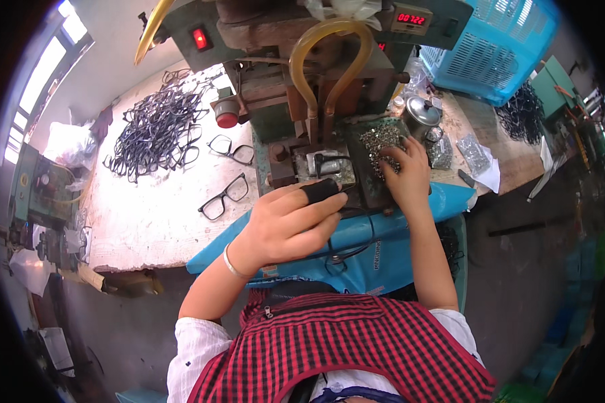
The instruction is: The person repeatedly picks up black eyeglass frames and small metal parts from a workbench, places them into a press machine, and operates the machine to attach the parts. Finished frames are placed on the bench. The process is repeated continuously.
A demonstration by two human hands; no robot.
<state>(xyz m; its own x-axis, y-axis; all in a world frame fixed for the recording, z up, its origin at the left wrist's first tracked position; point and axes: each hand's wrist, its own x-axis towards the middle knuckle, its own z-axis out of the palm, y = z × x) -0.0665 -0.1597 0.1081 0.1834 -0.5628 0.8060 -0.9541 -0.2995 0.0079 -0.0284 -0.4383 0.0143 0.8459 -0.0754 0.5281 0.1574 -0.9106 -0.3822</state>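
My left hand [290,225], with a black sleeve on one finger, is closed in a pinch in front of the machine's work area. A thin dark eyeglass frame part shows at its fingertips; the fingers hide most of it. Just beyond lies a black piece [328,161] on the machine's fixture. My right hand [409,173] reaches over a pile of small metal parts [378,142], thumb and fingers apart, fingertips at the parts. Below my left hand, dark eyeglasses [336,259] rest on a blue plastic sheet [410,238].
The bench machine [275,101] has looped yellow tubes [296,60] and a red button [227,119]. Leftward are a heap of black frames [158,131] and two separate frames [225,196]. A metal pot [423,113], parts bags [474,154] and a blue crate [491,54] stand right.
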